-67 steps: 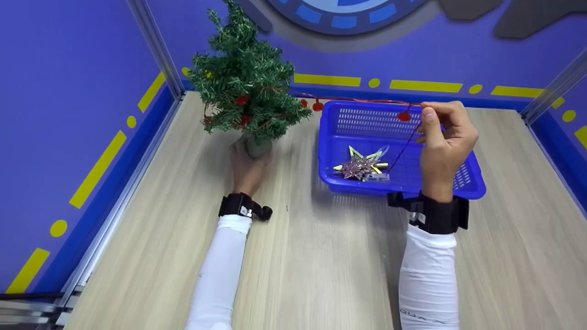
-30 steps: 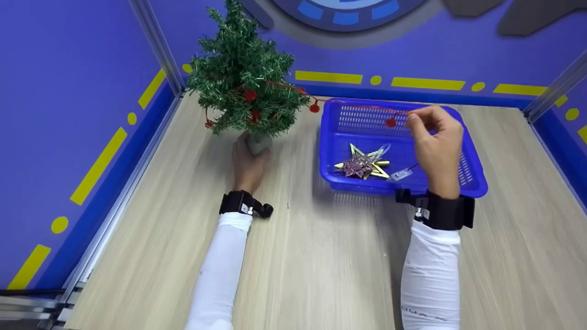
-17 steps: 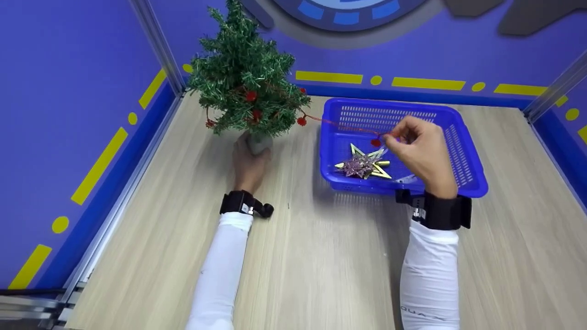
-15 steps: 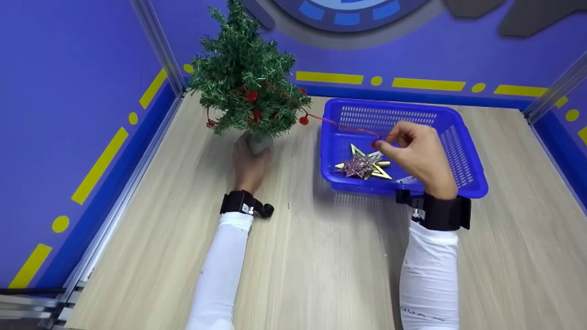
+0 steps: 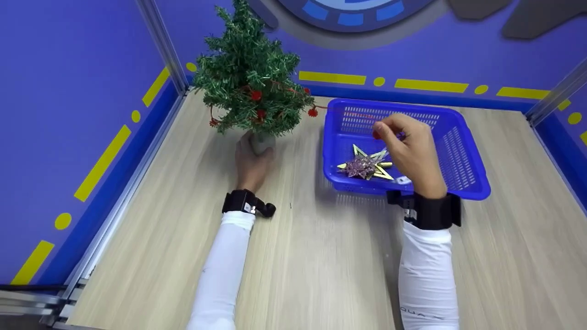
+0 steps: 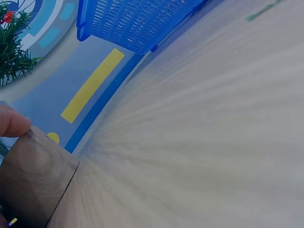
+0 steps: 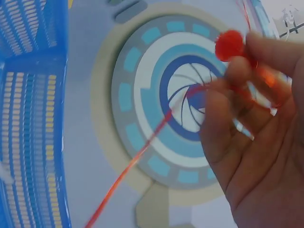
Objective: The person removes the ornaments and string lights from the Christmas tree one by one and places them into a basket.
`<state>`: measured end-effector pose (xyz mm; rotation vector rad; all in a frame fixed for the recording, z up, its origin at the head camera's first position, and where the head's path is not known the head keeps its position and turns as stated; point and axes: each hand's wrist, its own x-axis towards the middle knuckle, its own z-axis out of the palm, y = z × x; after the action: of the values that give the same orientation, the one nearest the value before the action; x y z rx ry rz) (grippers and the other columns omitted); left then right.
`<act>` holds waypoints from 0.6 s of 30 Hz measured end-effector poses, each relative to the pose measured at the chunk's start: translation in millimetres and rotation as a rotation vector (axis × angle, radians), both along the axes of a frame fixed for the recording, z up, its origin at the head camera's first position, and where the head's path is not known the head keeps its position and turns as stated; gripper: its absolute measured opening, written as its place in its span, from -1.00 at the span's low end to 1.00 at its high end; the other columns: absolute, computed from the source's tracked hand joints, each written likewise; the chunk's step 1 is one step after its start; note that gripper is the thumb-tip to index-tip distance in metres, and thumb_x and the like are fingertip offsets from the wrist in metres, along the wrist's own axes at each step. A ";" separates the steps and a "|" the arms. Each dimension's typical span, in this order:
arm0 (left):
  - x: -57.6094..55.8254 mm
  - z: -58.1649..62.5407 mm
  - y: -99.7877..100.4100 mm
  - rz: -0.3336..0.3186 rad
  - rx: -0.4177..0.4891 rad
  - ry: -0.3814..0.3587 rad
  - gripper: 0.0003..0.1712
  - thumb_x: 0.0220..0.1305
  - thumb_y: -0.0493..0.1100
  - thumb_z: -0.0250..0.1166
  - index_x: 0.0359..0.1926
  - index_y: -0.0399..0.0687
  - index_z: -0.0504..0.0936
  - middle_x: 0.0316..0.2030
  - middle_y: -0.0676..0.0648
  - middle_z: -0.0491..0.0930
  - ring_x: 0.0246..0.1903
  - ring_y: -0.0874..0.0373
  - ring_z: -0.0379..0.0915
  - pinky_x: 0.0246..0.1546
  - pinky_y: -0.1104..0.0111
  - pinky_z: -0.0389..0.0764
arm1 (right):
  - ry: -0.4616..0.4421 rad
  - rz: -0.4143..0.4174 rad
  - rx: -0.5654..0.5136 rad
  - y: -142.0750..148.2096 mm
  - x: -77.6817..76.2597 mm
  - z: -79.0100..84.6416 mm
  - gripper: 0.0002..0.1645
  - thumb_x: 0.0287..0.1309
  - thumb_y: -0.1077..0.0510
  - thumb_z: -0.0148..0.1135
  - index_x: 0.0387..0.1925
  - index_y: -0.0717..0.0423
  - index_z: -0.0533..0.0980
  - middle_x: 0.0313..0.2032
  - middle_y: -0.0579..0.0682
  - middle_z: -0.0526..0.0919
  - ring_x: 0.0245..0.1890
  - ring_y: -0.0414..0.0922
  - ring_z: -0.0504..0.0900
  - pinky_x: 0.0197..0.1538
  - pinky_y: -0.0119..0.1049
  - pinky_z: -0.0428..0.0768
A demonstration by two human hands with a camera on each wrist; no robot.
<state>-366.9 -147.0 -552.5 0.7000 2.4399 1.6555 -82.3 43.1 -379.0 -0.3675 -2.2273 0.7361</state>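
A small green artificial Christmas tree (image 5: 250, 68) stands upright at the back left. My left hand (image 5: 252, 160) grips its round base (image 5: 262, 143), which shows wood grain in the left wrist view, with the thumb (image 6: 12, 122) at its upper edge. A red garland with small pom-poms (image 5: 312, 112) winds around the lower branches and stretches right to my right hand (image 5: 410, 149). Thumb and fingers there pinch the garland beside one red pom-pom (image 7: 230, 46), above the basket. In the right wrist view, a length of red cord (image 7: 128, 168) trails down from the fingers.
Below my right hand is a blue plastic basket (image 5: 465, 153) with slotted walls. Inside lie gold star ornaments (image 5: 383, 173), a pink glittery star (image 5: 360, 167) and a small clear-and-white piece (image 5: 403, 180). Blue panels (image 5: 82, 91) enclose the wooden tabletop (image 5: 321, 266) at left and back.
My right hand has come left from the basket's right side, dipped, then risen slightly, still pinching the garland. The garland's span to the tree is shorter. My left hand stays on the base.
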 end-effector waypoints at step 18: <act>-2.3 -2.6 0.6 0.011 0.017 0.005 -0.09 0.13 0.02 0.36 0.49 -0.02 0.25 0.35 -0.19 0.35 0.28 -0.04 0.34 0.31 0.13 0.39 | 0.222 0.029 -0.150 -13.0 -19.3 3.3 -0.80 0.42 0.37 0.06 -0.15 0.35 0.62 -0.39 0.10 0.69 -0.47 -0.26 0.63 -0.36 -0.49 0.59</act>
<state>-369.2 -146.4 -555.2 0.6959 2.4403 1.6820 -101.6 30.1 -375.7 -0.3105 -1.9788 0.9170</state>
